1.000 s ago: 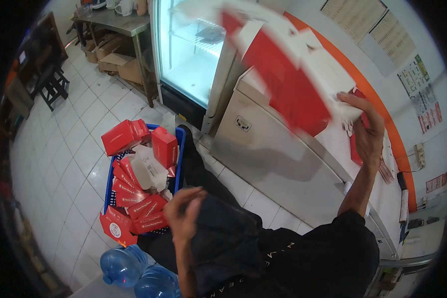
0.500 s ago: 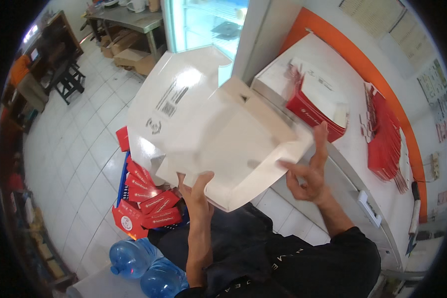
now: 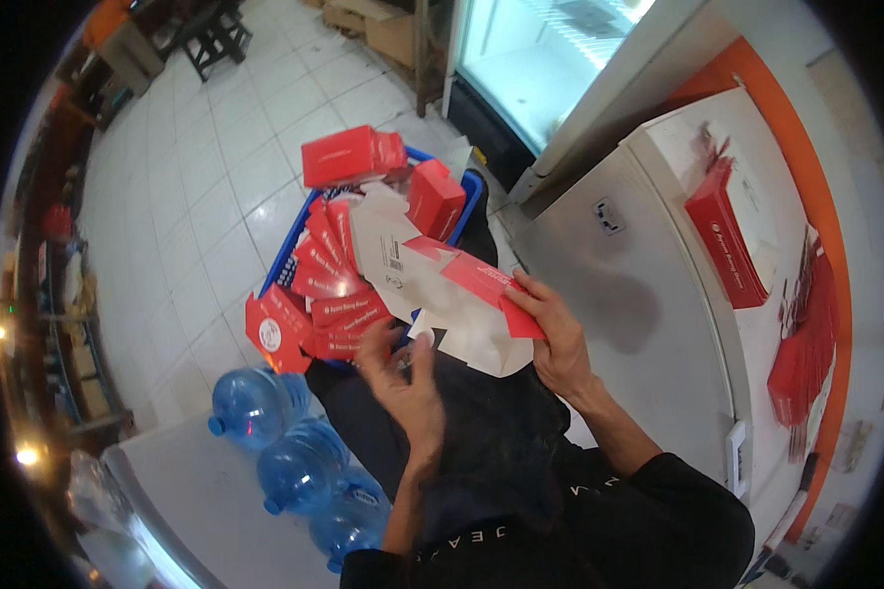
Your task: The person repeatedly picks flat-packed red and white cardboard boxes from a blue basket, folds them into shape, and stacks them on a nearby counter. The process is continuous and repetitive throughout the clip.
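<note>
My right hand point(image 3: 560, 344) pinches the right end of a partly folded cardboard food box point(image 3: 417, 270). The box is white and grey inside, with red outer panels and loose flaps, and hangs in front of my body. Beside its lower left flap is my left hand point(image 3: 400, 388), fingers apart and slightly blurred, with nothing in its grasp. Just beyond, a blue plastic basket point(image 3: 283, 257) is heaped with several folded red boxes point(image 3: 344, 157). One red box with a round white emblem point(image 3: 273, 334) leans at the basket's near left corner.
Large blue water bottles point(image 3: 300, 471) lie on a pale surface at lower left. To the right, a white chest-like appliance point(image 3: 619, 324) bears stacks of flat red cartons point(image 3: 725, 236). A lit glass-fronted fridge point(image 3: 530, 74) stands ahead. A dark stool point(image 3: 211, 39) is far left.
The large white carton has turned and folded, now showing red panels. My right hand has closed on its end; my left hand has come off it. The view has shifted, showing more of the basket.
</note>
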A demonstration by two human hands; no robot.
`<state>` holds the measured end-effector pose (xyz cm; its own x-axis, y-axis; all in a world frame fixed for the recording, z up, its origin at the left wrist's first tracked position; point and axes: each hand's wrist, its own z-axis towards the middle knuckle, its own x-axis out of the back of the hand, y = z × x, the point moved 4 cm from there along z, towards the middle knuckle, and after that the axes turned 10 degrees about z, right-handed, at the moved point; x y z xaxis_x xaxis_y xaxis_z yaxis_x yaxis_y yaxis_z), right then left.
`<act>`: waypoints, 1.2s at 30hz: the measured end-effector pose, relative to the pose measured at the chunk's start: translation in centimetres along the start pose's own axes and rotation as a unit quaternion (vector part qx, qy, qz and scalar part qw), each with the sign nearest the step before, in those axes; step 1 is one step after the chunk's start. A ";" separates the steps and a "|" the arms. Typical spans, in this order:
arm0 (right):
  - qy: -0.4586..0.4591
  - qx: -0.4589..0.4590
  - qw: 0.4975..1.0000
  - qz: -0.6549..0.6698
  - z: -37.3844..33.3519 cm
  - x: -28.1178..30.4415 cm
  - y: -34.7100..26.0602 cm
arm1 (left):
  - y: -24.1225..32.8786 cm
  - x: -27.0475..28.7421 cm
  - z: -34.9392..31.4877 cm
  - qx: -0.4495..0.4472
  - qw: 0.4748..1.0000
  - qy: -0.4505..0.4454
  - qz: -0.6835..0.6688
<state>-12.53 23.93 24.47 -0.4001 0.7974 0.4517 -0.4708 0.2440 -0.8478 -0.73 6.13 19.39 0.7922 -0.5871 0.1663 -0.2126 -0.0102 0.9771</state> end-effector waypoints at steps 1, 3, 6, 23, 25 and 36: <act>-0.033 0.007 0.999 -0.005 -0.3 -0.4 0.1 | 0.6 -0.9 -0.1 0.042 0.996 -0.082 -0.013; -0.088 0.016 0.996 -0.020 -1.2 -0.8 0.8 | 0.8 -3.5 0.2 0.124 0.969 -0.182 -0.114; -0.138 0.005 0.990 0.002 -1.1 -0.6 -0.1 | -0.3 -5.1 0.9 0.181 0.932 -0.253 -0.184; -0.155 0.038 0.987 0.029 -0.6 2.0 1.4 | -1.6 -7.9 -0.2 0.246 0.804 -0.378 -0.387; -0.176 0.058 0.982 0.037 -0.7 2.3 1.5 | -2.3 -8.1 0.4 0.245 0.792 -0.389 -0.402; -0.016 -0.039 0.999 0.035 -0.5 1.6 1.4 | -1.9 -8.2 0.1 0.229 0.792 -0.455 -0.337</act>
<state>-13.44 25.86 23.85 -0.4556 0.7964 0.3978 -0.3790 0.2308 -0.8962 -6.93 10.86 16.19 0.1180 -0.6608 -0.7412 -0.2679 -0.7399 0.6170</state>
